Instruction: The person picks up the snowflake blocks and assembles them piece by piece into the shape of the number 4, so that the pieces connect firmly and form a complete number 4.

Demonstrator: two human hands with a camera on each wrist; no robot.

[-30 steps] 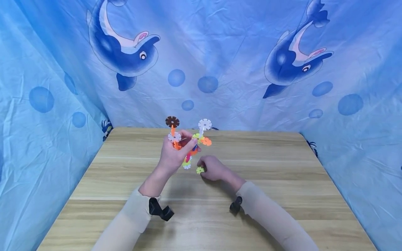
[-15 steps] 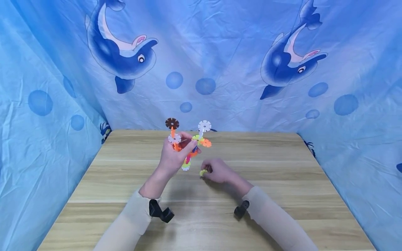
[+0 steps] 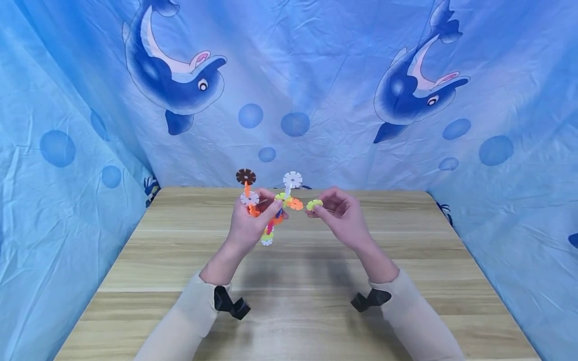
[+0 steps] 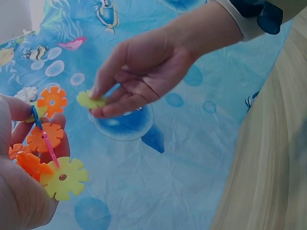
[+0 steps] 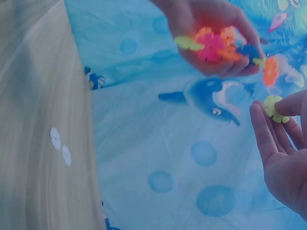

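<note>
My left hand (image 3: 246, 220) grips a joined cluster of notched plastic discs, the interlocking flower-shaped kind. A brown disc (image 3: 246, 176) tops its left branch; a white disc (image 3: 292, 179) and an orange disc (image 3: 295, 204) stick out on the right. Pink, blue and more orange pieces sit partly hidden among the fingers, with a yellow disc (image 4: 64, 178) at the near end. My right hand (image 3: 345, 220) pinches a loose yellow-green disc (image 3: 314, 205) between thumb and fingers. That disc is held just right of the orange one, with a small gap between them.
Two white discs (image 5: 55, 138) lie on the wooden table (image 3: 289, 311) in the right wrist view. A blue curtain (image 3: 334, 100) with printed dolphins and bubbles rises behind the table and along both sides. Each sleeve carries a black wrist camera (image 3: 232, 303).
My right hand has lifted the yellow-green disc off the table and brought it up and to the right, beside the cluster. The left hand has stayed nearly still.
</note>
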